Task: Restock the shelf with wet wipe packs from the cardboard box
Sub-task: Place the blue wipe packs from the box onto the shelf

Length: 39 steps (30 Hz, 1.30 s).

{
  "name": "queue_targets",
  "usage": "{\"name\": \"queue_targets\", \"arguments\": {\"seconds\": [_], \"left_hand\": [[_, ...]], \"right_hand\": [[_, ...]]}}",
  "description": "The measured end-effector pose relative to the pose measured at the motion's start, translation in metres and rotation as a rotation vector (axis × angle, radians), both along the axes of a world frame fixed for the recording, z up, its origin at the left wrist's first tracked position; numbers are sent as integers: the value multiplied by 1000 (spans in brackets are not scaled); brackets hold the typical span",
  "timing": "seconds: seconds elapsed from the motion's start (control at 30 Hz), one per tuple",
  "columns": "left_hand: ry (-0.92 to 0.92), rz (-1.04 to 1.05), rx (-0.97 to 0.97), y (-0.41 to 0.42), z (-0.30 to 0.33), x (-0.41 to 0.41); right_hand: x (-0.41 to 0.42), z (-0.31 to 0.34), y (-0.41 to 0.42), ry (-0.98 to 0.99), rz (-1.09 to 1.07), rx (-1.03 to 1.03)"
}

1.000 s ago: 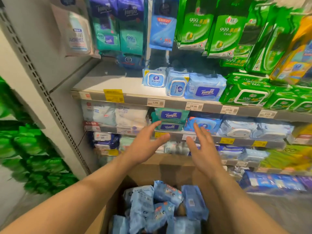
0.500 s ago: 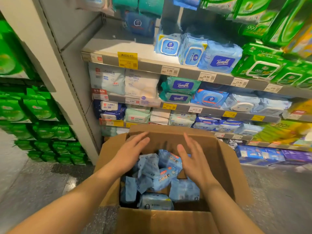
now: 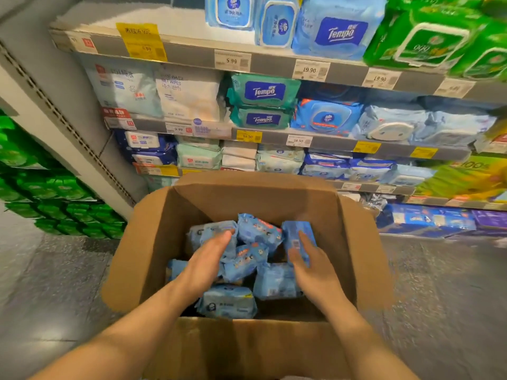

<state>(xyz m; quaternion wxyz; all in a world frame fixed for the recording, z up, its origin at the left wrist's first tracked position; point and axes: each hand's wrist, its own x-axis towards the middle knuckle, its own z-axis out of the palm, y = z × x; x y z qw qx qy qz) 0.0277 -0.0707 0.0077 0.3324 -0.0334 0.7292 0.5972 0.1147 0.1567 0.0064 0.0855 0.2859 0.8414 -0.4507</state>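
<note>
An open cardboard box [image 3: 153, 242] stands on the floor in front of the shelves, holding several small blue wet wipe packs [image 3: 258, 234] in a loose heap. Both my hands are inside it. My left hand [image 3: 208, 259] lies with straight fingers on a pack at the left of the heap. My right hand [image 3: 307, 259] touches an upright blue pack [image 3: 295, 234] at the right, fingers extended along it. The top shelf [image 3: 175, 20] above has a bare white stretch at its left, beside blue packs [image 3: 230, 9].
Shelves of wipe packs with price tags fill the view ahead: Tempo packs [image 3: 263, 91], white packs [image 3: 189, 91], green packs [image 3: 428, 39] top right. A grey upright [image 3: 55, 111] and stacked green packs [image 3: 55, 198] stand at the left. Grey floor lies both sides of the box.
My view has dropped from the shelves to the box. Both hands have gone down from shelf height into the box and now rest on the packs.
</note>
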Motion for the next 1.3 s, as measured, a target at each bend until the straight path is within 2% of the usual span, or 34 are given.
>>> {"name": "queue_targets", "arguments": {"seconds": [0.1,0.23,0.37,0.47,0.57,0.7,0.83,1.13,1.3], "left_hand": [[-96,27,-42,43,-16,9],[-210,43,-75,85,-37,21],[-250,85,-109,108,-64,25],[-300,181,-143,112,-88,23],[-348,172,-142,112,-103,22],[-364,232,-160,110,-127,15],[-398,297,-129,108,-149,16],[-476,320,-75,103,-175,15],[-490,317,-52,104,-179,17]], "right_hand": [[5,-22,33,-35,8,-35],[7,-59,67,-121,-118,-90],[-3,-100,84,-232,-222,-121],[-8,-132,85,-229,-145,-7],[-19,-163,81,-207,-85,112],[-42,-200,78,-238,-115,209],[-60,-233,82,-358,-140,366],[-89,-278,85,-588,-174,405],[-93,-291,88,-656,-236,345]]}}
